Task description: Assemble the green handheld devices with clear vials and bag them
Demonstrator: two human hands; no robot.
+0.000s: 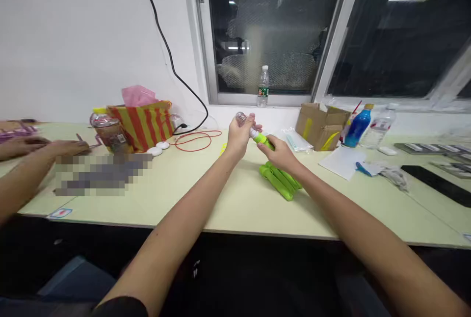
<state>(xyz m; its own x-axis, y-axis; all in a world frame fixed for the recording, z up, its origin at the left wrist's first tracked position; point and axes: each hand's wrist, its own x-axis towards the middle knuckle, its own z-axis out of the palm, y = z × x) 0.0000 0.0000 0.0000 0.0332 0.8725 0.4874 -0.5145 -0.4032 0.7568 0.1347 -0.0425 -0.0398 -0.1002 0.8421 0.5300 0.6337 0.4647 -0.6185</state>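
Note:
Both hands are raised over the middle of the table, joined by a slim lime-green object (262,139) with a white collar and a clear, ribbed-looking end; its exact kind is unclear. My left hand (238,136) is closed around the clear end and white part. The green end is gripped by my right hand (281,154), thumb and fingers closed on it. Just below my right hand lies a bundle of bright green, tube-like pieces (279,180), partly covered by that hand and forearm. A small yellow thing (222,149) shows beside my left wrist.
A striped tissue box (149,128), a brown drink bottle (114,133) and a red cord (196,141) are left. Rightward stand a cardboard box (319,128) and a blue bottle (357,126), with a black phone-like slab (437,183). Another person's hands (69,148) work far left.

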